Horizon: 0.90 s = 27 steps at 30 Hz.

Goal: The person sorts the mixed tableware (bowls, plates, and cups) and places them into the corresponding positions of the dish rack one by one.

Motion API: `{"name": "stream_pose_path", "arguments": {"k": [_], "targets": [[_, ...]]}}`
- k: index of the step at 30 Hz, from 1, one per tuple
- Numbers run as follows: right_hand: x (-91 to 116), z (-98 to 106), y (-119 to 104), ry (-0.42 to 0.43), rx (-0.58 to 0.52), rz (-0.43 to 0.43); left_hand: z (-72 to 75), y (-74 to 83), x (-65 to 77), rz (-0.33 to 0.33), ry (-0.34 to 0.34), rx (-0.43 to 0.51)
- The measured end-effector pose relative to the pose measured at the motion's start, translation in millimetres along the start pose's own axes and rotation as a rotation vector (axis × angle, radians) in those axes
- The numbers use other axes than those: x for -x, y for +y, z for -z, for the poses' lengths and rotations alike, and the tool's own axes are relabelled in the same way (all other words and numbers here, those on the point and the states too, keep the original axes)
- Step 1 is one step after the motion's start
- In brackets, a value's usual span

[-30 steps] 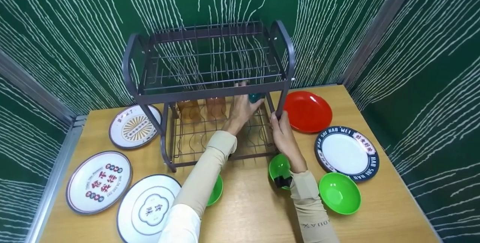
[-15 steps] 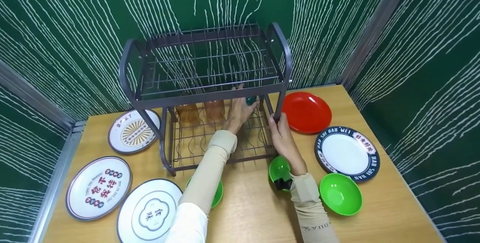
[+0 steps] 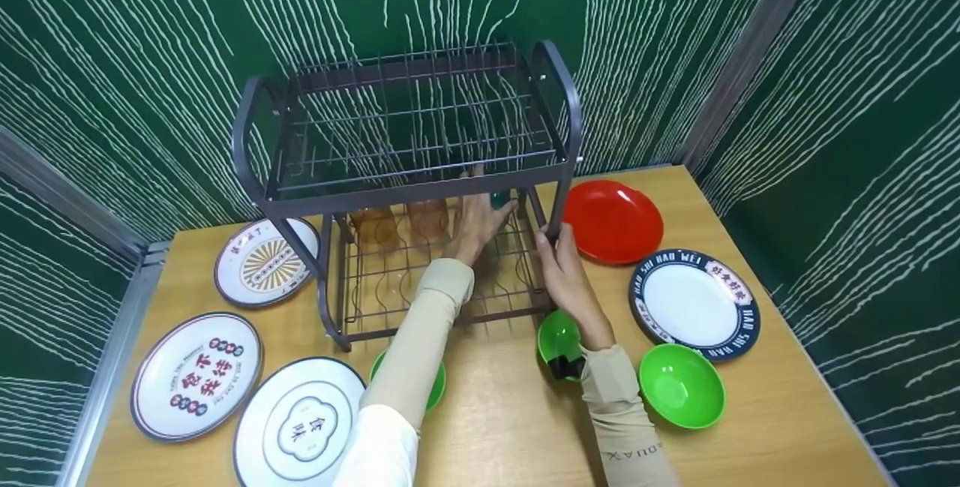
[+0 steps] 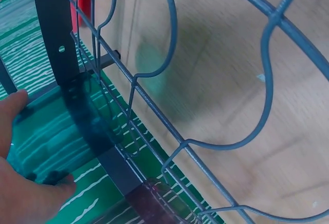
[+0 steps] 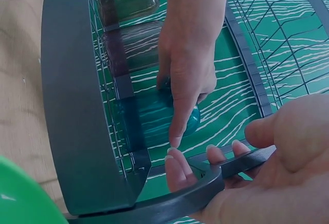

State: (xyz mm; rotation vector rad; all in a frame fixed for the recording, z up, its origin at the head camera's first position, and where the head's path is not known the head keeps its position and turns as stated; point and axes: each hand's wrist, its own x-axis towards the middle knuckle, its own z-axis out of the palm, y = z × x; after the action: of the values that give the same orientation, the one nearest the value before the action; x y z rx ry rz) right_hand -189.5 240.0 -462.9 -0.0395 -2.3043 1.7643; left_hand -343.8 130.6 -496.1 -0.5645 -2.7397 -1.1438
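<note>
A dark metal two-tier dish rack (image 3: 420,193) stands at the back of the table. My left hand (image 3: 474,228) reaches under its top tier and holds a teal see-through glass (image 4: 61,131), thumb on one side and fingers on the other. In the left wrist view the glass lies across the wires of the lower tier, near the back right post. My right hand (image 3: 566,269) grips the rack's front right post, its fingers curled around the bar in the right wrist view. Left of the teal glass are a pinkish glass (image 3: 428,220) and an amber glass (image 3: 376,226).
Patterned plates lie at the left, among them a red-lettered plate (image 3: 196,376) and a blue-rimmed plate (image 3: 300,423). At the right are a red plate (image 3: 615,221), a navy-rimmed plate (image 3: 694,303) and a green bowl (image 3: 681,386). Two more green bowls sit near my forearms.
The head view has shifted slightly, with the rack now a little further left in it. My left hand still holds the teal glass, and my right hand stays on the post.
</note>
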Motion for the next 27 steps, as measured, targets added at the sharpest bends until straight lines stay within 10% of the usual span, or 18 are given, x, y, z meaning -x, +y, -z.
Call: {"name": "stream_pose_path", "arguments": {"k": [15,27], "targets": [[-0.4,0.0,0.7,0.001,0.003,0.028,4.8,5.7,-0.1,-0.019,0.02,-0.104],[-0.9,-0.6,3.2,0.014,-0.002,0.051,-0.7,4.3,-1.3,-0.123,0.013,-0.01]]}}
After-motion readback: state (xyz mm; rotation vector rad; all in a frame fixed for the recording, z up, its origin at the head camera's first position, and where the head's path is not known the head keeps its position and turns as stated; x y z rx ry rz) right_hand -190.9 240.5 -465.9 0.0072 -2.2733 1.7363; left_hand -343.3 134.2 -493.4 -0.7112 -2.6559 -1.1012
